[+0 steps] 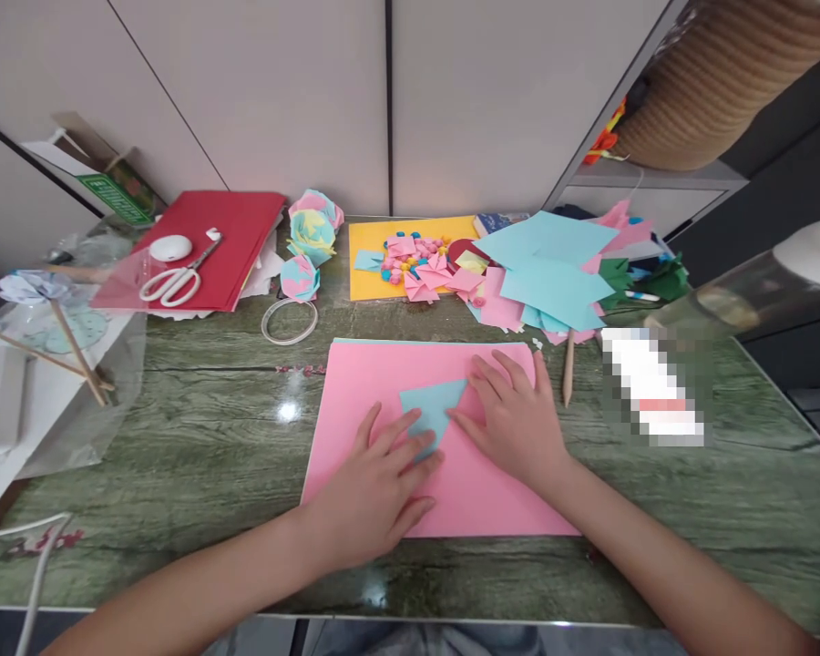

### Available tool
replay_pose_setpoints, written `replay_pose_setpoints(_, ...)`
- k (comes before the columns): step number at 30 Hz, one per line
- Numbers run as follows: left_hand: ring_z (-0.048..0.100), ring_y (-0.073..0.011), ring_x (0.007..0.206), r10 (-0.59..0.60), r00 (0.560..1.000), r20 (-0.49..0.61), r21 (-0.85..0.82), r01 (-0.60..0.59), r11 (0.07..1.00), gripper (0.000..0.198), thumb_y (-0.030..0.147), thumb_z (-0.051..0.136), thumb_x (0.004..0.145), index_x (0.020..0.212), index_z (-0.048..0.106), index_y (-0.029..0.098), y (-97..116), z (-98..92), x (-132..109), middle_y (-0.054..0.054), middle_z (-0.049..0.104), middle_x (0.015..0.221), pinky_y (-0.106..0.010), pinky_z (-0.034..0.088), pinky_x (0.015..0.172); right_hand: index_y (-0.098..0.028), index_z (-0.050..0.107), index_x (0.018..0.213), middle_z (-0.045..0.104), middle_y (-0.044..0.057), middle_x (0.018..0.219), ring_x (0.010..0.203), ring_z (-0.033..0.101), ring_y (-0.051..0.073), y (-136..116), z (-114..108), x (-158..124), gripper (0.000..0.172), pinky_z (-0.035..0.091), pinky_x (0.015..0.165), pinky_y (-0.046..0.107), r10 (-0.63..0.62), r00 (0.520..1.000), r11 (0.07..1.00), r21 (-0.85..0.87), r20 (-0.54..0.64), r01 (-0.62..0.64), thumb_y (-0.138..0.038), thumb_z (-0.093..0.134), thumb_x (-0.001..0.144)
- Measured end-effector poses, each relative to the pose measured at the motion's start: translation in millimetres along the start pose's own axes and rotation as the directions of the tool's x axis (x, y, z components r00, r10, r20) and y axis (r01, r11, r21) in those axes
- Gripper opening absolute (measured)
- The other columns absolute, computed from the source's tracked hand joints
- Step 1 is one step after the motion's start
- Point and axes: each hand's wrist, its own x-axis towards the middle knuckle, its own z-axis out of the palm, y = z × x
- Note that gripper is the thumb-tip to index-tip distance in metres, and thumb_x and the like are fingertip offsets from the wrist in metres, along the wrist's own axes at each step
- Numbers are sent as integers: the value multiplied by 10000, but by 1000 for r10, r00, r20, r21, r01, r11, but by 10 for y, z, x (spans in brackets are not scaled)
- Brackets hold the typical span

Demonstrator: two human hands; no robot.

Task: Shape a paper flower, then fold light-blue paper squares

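Note:
A small light-blue piece of paper, shaped like a triangle, lies on a stack of pink paper sheets. My left hand rests spread over its lower left part, fingertips on the blue paper, hiding some of it. At the paper's upper right corner is my right hand, its fingers apart and lying on the paper and the pink sheet. Its thumb touches or nearly touches the triangle's right edge.
Behind the sheets sit a roll of tape, folded paper flowers and a yellow sheet bearing small paper pieces. White scissors lie on a red folder at left. Blue paper shapes and a wooden stick are at right.

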Motion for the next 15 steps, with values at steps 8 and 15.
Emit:
replay_pose_setpoints(8,365,-181,1222,53,997,56,-167,-43,985,315,256,342,890,1149,519,242,-147,-188,25,-24,551,1210,-501,100,1050,-50,489,1199,439,167,1294,1229,272,339,-113,-101,-65,653,74,1009,588,-12,999,999,-49,53,14,-559,376,807)
replay_pose_setpoints(15,477,-130,1087,-80,995,-62,-183,67,981,235,153,377,860,1054,505,180,-135,-37,89,-44,562,1168,-373,254,988,-16,482,1191,288,196,1382,1253,224,354,-163,-113,-83,709,64,1000,602,20,999,998,-63,38,-17,-590,373,789)
